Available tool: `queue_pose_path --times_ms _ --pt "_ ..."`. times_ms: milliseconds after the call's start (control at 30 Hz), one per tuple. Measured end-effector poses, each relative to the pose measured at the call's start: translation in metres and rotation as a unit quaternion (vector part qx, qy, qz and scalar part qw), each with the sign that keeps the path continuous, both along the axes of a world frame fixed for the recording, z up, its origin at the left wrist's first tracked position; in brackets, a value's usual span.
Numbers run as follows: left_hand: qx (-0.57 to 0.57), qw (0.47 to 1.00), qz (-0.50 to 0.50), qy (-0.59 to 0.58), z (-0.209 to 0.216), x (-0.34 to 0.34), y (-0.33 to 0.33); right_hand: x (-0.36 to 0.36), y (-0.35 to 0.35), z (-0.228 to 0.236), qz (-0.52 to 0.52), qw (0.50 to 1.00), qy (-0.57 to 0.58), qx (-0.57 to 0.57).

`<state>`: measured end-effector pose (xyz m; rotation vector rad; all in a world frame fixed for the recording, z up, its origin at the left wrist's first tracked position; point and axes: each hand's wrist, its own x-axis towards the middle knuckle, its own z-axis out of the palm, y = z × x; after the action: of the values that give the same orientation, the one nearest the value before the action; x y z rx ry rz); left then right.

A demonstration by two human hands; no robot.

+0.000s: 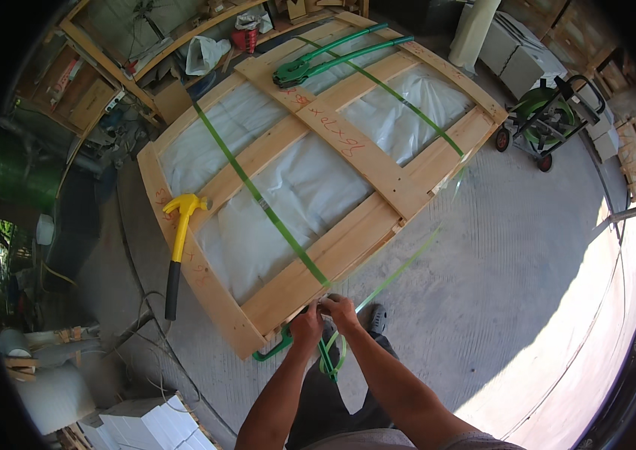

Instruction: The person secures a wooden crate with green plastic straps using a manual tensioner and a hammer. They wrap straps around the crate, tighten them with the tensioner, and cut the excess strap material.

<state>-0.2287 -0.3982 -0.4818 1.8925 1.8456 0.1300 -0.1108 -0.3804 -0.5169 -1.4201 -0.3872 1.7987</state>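
A wooden crate (348, 142) with white plastic sheeting (288, 206) between its slats lies before me. Green strapping (258, 193) crosses it in two bands. At the crate's near edge my left hand (306, 328) is closed by a green strapping tool (276, 346), which sticks out on both sides of it. My right hand (342, 313) pinches beside it, at the lower end of the left band; what its fingers hold is too small to make out. A yellow claw hammer (180, 232) rests on the left slat, its black handle overhanging. Long-handled green cutters (295, 71) lie on the far slats.
A strap cart (547, 120) with a green coil stands at the right, near grey slabs (509, 49). Loose strapping (408, 262) trails over the concrete floor. White blocks (154, 424) sit at the lower left. A cluttered wooden shelf (100, 64) stands at the far left.
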Motion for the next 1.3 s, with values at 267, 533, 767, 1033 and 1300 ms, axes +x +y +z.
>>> queue_pose_path --times_ms 267,533,767,1033,1300 --pt "-0.028 0.999 -0.009 -0.037 0.062 0.015 -0.011 0.023 -0.01 0.027 0.099 0.917 -0.387 0.012" --pt "0.228 0.956 -0.02 -0.182 0.163 0.027 0.043 0.143 -0.092 0.084 -0.033 0.975 -0.209 -0.073" --pt "0.294 0.95 0.032 -0.104 0.158 0.061 0.147 0.206 -0.033 0.14 -0.004 0.973 -0.23 -0.03" --pt "0.268 0.957 0.06 0.09 0.111 0.111 0.19 0.245 0.24 0.217 0.079 0.911 -0.312 0.259" --pt "0.245 0.967 0.035 0.068 0.143 0.115 0.208 0.215 0.488 0.184 0.069 0.727 -0.53 0.432"
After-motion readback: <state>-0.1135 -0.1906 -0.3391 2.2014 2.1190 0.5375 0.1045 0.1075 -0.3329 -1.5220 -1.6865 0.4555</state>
